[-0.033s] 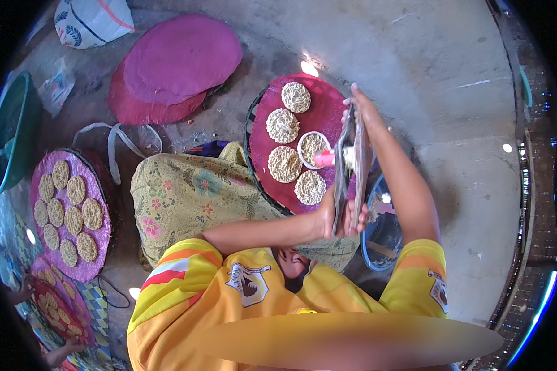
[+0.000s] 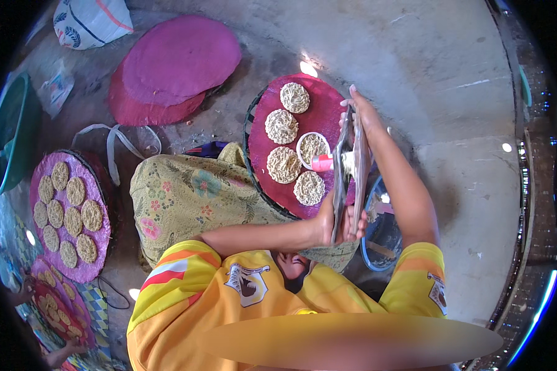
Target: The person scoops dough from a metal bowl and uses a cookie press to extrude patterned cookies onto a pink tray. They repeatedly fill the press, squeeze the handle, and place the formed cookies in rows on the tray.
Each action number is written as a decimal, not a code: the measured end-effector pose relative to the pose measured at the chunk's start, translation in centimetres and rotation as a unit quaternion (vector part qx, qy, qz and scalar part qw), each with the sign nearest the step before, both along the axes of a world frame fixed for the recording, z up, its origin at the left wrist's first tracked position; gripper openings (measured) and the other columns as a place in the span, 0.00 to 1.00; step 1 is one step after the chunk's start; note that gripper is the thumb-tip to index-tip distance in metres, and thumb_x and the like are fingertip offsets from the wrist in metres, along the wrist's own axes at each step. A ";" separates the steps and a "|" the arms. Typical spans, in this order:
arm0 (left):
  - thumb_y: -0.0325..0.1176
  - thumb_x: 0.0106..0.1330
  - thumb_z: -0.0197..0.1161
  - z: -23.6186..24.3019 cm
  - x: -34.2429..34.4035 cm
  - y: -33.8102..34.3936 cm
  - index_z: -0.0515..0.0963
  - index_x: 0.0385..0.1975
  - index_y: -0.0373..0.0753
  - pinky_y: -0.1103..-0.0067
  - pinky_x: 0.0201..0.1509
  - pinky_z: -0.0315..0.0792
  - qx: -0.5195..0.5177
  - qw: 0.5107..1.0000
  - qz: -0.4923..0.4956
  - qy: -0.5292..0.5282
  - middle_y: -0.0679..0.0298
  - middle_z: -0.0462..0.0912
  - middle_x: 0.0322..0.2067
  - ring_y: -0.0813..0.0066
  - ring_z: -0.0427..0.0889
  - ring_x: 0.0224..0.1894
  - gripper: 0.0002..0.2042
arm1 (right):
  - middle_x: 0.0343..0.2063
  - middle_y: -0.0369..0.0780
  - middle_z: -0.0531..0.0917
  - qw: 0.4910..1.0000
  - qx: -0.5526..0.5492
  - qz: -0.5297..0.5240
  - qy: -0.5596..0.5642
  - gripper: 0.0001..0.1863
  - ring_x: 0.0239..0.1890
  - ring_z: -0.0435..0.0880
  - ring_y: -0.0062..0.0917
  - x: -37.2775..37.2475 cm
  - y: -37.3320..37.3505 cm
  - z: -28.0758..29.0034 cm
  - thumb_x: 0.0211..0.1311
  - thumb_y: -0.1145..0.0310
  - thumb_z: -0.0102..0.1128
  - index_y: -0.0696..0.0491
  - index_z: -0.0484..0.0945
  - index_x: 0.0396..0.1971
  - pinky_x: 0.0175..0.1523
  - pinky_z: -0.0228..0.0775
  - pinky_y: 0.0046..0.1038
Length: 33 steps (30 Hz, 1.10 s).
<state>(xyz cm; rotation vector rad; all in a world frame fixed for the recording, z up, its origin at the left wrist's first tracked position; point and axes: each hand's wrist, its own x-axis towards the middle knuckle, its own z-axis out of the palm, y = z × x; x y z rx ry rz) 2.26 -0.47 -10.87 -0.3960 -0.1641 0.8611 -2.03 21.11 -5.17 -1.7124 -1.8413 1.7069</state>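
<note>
Both hands are on a hand press made of two long grey boards (image 2: 360, 167), with pale dough (image 2: 348, 162) squeezed between them. My left hand (image 2: 333, 224) wraps the near ends of the boards. My right hand (image 2: 366, 117) grips their far ends, its palm along the right-hand board. A red and white tube (image 2: 322, 162) sticks out from the press's left side, over a white ring (image 2: 303, 141) holding pale noodle-like strands (image 2: 314, 146). The ring lies on a round tray covered in red-pink cloth (image 2: 319, 105), beside several round strand cakes (image 2: 284, 164).
At left, a pink-covered round tray (image 2: 65, 207) bears several flat cakes. Pink round mats (image 2: 182, 59) lie stacked beyond. A green basin (image 2: 12, 133) stands far left, a blue-rimmed basin (image 2: 380, 238) under my right arm. Another person's hand (image 2: 62, 352) shows lower left.
The view has shifted very slightly. Both hands keep their hold on the press, and the tube stays over the ring.
</note>
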 end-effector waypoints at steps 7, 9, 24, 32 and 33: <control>0.64 0.57 0.43 -0.6 0.0 1.3 0.72 0.29 0.38 0.79 0.33 0.63 0.276 0.942 0.087 -0.170 0.63 0.69 0.21 0.70 0.68 0.24 0.30 | 0.27 0.49 0.77 0.955 -0.079 -0.053 0.281 0.34 0.21 0.79 0.35 3.7 -4.5 2.2 0.56 0.36 0.41 0.52 0.65 0.46 0.25 0.75 0.37; 0.54 0.60 0.48 -0.7 -0.3 1.9 0.72 0.30 0.39 0.79 0.35 0.62 0.310 0.923 0.108 -0.203 0.66 0.68 0.21 0.72 0.68 0.24 0.21 | 0.29 0.49 0.77 0.964 -0.094 0.012 0.249 0.32 0.24 0.78 0.36 4.6 -6.5 0.6 0.56 0.39 0.42 0.52 0.67 0.46 0.29 0.73 0.37; 0.70 0.55 0.36 -0.3 -1.7 2.1 0.74 0.33 0.33 0.76 0.30 0.64 0.370 0.916 0.091 -0.124 0.58 0.71 0.21 0.66 0.69 0.24 0.38 | 0.48 0.44 0.70 0.756 0.560 0.277 -0.194 0.20 0.49 0.66 0.39 7.9 -11.2 -4.5 0.51 0.60 0.54 0.48 0.74 0.45 0.53 0.54 0.39; 0.66 0.59 0.32 1.5 -0.2 0.8 0.70 0.48 0.35 0.73 0.32 0.66 0.434 0.891 0.067 -0.114 0.55 0.71 0.20 0.61 0.73 0.24 0.38 | 0.54 0.44 0.67 0.768 0.574 0.275 -0.071 0.19 0.57 0.63 0.41 8.2 -11.8 -6.5 0.49 0.66 0.59 0.48 0.77 0.45 0.61 0.48 0.42; 0.65 0.60 0.32 1.6 -0.2 0.8 0.68 0.50 0.38 0.72 0.31 0.68 0.441 0.888 0.059 -0.114 0.54 0.71 0.21 0.60 0.73 0.23 0.36 | 0.55 0.45 0.67 0.777 0.572 0.256 -0.055 0.28 0.57 0.62 0.44 8.1 -11.7 -6.7 0.47 0.61 0.62 0.49 0.70 0.52 0.60 0.48 0.44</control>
